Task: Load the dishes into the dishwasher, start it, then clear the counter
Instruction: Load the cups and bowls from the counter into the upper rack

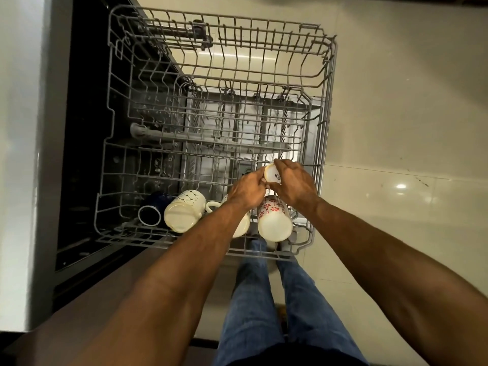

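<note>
Your right hand point(294, 184) grips a small white cup point(272, 175) at frame centre — your left hand point(247, 190) pinches its near edge, above the upper rack point(328, 107).

Head camera looks steeply down, close above the pulled-out dishwasher rack point(327, 107).

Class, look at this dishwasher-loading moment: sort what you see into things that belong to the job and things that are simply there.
Part of the job:
upper rack
small cup, held by both hands: left hand, right hand
red-flowered mug
patterned cream mug
dark blue mug

Just there:
floor tiles
jeans
</note>
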`<control>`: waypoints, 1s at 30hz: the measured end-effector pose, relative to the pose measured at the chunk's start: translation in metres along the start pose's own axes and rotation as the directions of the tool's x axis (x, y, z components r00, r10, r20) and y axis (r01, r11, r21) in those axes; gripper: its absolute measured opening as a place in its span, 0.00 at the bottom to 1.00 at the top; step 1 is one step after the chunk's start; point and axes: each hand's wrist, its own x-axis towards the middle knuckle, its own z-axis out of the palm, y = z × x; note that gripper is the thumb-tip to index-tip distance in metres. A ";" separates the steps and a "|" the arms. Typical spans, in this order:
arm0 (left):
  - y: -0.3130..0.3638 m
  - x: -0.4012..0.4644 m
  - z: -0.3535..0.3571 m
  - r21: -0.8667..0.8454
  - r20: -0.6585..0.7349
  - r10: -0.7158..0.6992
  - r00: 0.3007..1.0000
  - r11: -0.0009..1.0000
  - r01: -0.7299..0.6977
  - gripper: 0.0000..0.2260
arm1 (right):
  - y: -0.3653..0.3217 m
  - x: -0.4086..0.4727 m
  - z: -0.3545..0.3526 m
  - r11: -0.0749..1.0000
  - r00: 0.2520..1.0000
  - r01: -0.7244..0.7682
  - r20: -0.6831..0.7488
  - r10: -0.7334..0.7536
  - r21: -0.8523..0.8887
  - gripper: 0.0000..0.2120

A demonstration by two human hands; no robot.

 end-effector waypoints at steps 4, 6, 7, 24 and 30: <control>-0.002 0.000 0.002 0.005 0.008 0.011 1.000 1.000 -0.011 0.18 | 0.001 -0.001 0.001 1.000 1.000 0.022 0.015 -0.022 -0.009 0.30; -0.002 -0.001 0.002 0.012 0.006 0.018 1.000 1.000 -0.018 0.18 | 0.002 -0.001 0.003 0.999 1.000 0.023 0.020 -0.023 -0.023 0.31; -0.003 -0.001 0.003 0.019 0.009 0.021 1.000 1.000 -0.021 0.18 | 0.002 -0.002 0.004 1.000 1.000 0.021 0.023 -0.020 -0.021 0.31; 0.009 -0.060 -0.064 0.397 -0.179 0.207 0.962 0.910 -0.122 0.27 | -0.027 -0.046 -0.081 0.958 0.977 0.197 -0.037 -0.209 -0.206 0.30; 0.024 -0.111 -0.107 0.466 -0.329 0.211 0.920 0.884 -0.036 0.28 | -0.053 -0.066 -0.127 0.929 0.949 0.267 -0.096 -0.299 -0.254 0.32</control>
